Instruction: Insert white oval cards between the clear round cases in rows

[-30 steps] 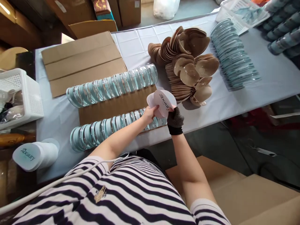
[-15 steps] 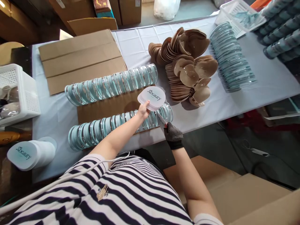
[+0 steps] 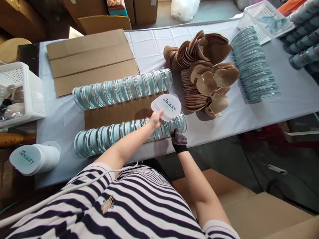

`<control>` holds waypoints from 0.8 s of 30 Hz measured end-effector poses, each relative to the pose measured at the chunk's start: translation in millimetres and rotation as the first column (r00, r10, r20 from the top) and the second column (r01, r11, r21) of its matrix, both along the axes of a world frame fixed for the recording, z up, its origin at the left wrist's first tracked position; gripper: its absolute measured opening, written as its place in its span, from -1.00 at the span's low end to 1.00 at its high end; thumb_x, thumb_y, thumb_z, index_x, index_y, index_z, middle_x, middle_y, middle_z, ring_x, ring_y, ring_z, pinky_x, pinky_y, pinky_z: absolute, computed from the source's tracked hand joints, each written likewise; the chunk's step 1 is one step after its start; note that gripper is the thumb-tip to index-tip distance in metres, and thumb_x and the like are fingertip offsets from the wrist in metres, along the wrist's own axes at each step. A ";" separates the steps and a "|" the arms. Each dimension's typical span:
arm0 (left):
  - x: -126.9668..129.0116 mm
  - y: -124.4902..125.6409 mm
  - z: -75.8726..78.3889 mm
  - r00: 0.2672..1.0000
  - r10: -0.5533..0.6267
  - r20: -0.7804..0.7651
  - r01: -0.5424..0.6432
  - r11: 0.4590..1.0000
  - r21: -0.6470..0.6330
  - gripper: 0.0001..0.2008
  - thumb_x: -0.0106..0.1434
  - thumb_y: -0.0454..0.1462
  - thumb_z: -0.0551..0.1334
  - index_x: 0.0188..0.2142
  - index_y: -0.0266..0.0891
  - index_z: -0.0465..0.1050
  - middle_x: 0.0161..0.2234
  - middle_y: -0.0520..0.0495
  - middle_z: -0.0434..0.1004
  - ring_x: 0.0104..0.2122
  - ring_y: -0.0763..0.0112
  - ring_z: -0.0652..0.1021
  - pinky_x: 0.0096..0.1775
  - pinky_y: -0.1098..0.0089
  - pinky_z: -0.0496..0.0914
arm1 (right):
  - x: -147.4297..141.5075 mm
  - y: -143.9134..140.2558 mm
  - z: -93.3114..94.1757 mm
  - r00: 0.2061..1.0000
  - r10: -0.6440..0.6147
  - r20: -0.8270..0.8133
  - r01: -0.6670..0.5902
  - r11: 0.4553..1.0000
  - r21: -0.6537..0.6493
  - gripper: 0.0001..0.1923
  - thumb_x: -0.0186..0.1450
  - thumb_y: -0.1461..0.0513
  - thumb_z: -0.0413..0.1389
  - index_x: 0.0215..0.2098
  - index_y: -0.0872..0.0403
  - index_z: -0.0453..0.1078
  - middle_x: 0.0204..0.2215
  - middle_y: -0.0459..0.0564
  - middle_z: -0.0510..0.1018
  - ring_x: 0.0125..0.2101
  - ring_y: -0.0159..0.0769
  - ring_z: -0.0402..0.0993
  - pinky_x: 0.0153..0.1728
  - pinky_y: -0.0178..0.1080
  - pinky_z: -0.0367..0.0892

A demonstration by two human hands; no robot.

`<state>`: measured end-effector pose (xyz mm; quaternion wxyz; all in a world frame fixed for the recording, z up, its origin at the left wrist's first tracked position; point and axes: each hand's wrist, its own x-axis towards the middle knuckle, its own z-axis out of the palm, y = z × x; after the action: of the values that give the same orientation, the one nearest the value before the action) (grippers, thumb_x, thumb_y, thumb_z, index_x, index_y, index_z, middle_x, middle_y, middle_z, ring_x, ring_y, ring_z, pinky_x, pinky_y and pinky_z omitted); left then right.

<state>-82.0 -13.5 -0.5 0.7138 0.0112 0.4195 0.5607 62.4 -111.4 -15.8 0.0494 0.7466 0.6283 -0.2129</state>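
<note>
My left hand (image 3: 156, 119) is closed on a stack of white rounded cards (image 3: 169, 105) printed "beauty", held above the near row of clear round containers (image 3: 109, 137). My right hand (image 3: 179, 138), in a dark dotted glove with bare fingertips, is at the near side of that row, close to its right end. Its fingers look curled in against the containers, and whatever they grip is hidden. Pale blue-green inserts show in the containers. A second, similar row (image 3: 124, 89) lies farther back, with brown cardboard (image 3: 112, 113) between the two.
Brown cup-shaped pads (image 3: 206, 76) are piled right of the rows. Another container row (image 3: 256, 66) and a white basket (image 3: 249, 18) lie farther right. At left stand a stack of cards (image 3: 25, 159) and a white crate (image 3: 35, 96); flattened cardboard (image 3: 92, 59) lies behind.
My right hand has moved forward and slightly left to the near row. The single card it held is out of sight. My left hand keeps its card stack.
</note>
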 end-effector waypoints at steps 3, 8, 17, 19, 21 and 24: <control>0.5 -1.0 0.7 1.000 -0.004 -0.006 0.004 1.000 0.001 -0.65 0.24 -0.43 0.29 0.04 -0.30 0.48 -0.04 -0.17 0.62 0.05 0.21 0.56 0.17 0.19 0.38 | 1.6 1.1 -13.2 0.957 -0.114 -0.265 0.095 0.992 -0.081 -0.75 0.40 0.21 -0.09 -0.07 0.05 0.37 -0.38 0.05 0.49 -0.38 -0.28 0.42 -0.31 -0.23 0.25; 3.5 -1.2 0.8 0.999 0.035 -0.018 -0.035 0.999 0.022 -0.66 0.23 -0.44 0.30 0.01 -0.32 0.49 -0.07 -0.17 0.64 0.04 0.23 0.57 0.17 0.22 0.38 | 11.9 1.7 -7.8 0.542 -0.306 -0.783 0.061 0.943 -0.326 -0.64 0.34 0.07 -0.10 0.06 -0.03 0.25 -0.63 -0.26 0.16 -0.67 -0.43 0.06 -0.55 -0.36 0.18; 6.5 -13.4 9.1 0.995 -0.008 -0.100 0.011 0.999 0.032 -0.68 0.16 -0.43 0.35 -0.06 -0.33 0.53 -0.18 -0.14 0.67 -0.01 0.21 0.60 0.15 0.20 0.38 | 33.2 51.4 45.4 0.856 -0.081 -0.511 0.297 0.886 0.357 -0.54 0.32 -0.03 -0.04 0.01 0.07 0.40 -0.12 0.12 0.55 -0.07 -0.16 0.45 -0.04 -0.13 0.36; 5.0 -24.3 10.1 0.991 -0.049 -0.124 0.056 0.997 0.055 -0.71 0.14 -0.41 0.36 -0.11 -0.34 0.55 -0.18 -0.15 0.67 -0.02 0.17 0.60 0.14 0.17 0.39 | 26.8 57.9 53.9 0.893 -0.003 -0.449 0.242 0.846 0.475 -0.47 0.32 -0.01 -0.05 0.11 0.13 0.34 0.06 0.20 0.47 0.11 -0.10 0.35 0.13 -0.05 0.26; 2.3 -35.5 9.6 0.986 -0.064 -0.155 0.078 0.993 0.084 -0.73 0.12 -0.39 0.38 -0.15 -0.33 0.56 -0.19 -0.16 0.67 -0.03 0.16 0.60 0.13 0.15 0.40 | 10.7 56.0 55.3 0.917 0.076 -0.393 0.171 0.814 0.556 -0.46 0.32 0.02 -0.04 0.14 0.16 0.33 0.11 0.23 0.43 0.16 -0.09 0.30 0.19 -0.03 0.21; -3.2 -47.4 8.4 0.978 -0.064 -0.197 0.081 0.993 0.083 -0.77 0.10 -0.39 0.40 -0.21 -0.30 0.56 -0.24 -0.14 0.68 -0.07 0.18 0.62 0.10 0.18 0.41 | -17.6 43.4 46.7 0.905 0.081 -0.418 0.208 0.773 0.599 -0.48 0.34 0.03 -0.07 0.12 0.16 0.35 0.04 0.23 0.48 0.07 -0.10 0.39 0.10 -0.05 0.32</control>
<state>-85.2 -61.0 7.9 0.6881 0.1135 0.4607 0.5489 44.7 -68.0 30.9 -0.3474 0.6769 0.6321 -0.1472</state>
